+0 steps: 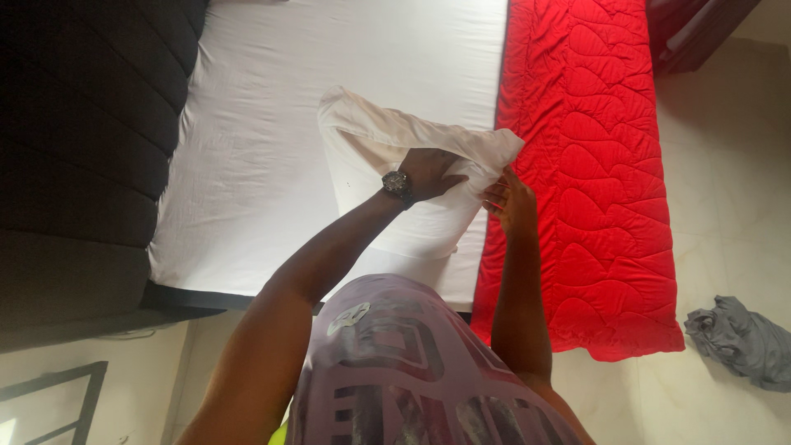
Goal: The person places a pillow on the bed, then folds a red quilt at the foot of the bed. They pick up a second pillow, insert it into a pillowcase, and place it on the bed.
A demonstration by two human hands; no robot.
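Note:
A white pillow [375, 156] in a white pillowcase lies on the bed's white sheet [247, 165]. My left hand [430, 171], with a dark wristwatch [398, 185] on the wrist, presses on the pillow's right end and grips the fabric. My right hand [511, 200] pinches the edge of the pillowcase just beside it, at the border of the red quilt [593, 165]. The pillow's far corner sticks up toward the middle of the bed.
A dark padded headboard [82, 148] runs along the left side of the bed. A crumpled grey cloth [741, 338] lies on the pale tiled floor at right. A dark wooden piece of furniture [696, 29] stands at the top right.

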